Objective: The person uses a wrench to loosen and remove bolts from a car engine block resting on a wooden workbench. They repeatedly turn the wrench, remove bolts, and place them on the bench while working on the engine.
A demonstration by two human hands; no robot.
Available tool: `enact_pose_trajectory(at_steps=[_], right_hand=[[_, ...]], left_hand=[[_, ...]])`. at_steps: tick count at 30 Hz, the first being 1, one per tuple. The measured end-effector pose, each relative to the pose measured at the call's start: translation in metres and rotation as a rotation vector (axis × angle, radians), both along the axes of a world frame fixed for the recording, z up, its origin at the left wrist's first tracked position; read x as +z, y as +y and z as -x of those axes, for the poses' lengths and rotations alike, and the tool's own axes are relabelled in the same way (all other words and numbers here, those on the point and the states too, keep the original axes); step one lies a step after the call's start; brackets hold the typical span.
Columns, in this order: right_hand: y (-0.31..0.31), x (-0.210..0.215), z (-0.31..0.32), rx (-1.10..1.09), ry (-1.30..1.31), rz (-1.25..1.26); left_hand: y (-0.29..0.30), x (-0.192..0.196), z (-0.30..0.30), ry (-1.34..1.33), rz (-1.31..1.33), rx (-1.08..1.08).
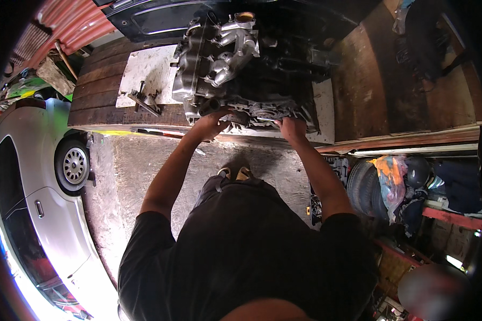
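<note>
1. A car repair workshop is shown.
2. A bare engine [235, 69] is set on a worn wooden tabletop [99, 88].
3. A silver car [43, 198], tyre [364, 187] and concrete floor [139, 160] are seen.

Silver car [43, 214] (parked left), stacked tyre [365, 188], metal tools [143, 99] on wooden workbench [99, 85]

Dull cast-metal engine [225, 64], rough wooden bench [99, 85]

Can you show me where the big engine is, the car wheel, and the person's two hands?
engine [219, 59], head view, on its silver pipes.
car wheel [73, 165], head view, on the hub.
left hand [211, 125], head view, on its back.
right hand [291, 128], head view, on its back.
</note>
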State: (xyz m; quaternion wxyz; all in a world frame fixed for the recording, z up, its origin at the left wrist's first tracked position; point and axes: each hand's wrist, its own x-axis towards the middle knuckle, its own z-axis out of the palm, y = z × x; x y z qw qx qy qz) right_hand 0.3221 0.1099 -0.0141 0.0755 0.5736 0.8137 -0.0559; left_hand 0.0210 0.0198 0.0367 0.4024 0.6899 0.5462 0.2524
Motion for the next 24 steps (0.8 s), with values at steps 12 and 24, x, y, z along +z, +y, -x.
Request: enact_pose_trajectory(at_steps=[12, 24], right_hand=[[-0.025, 0.036, 0.029, 0.126, -0.131, 0.088], [-0.046, 0.050, 0.046, -0.054, -0.044, 0.201]], left_hand=[[-0.001, -0.001, 0.005, 0.050, -0.016, -0.041], [0.003, -0.022, 0.011, 0.073, -0.074, -0.069]])
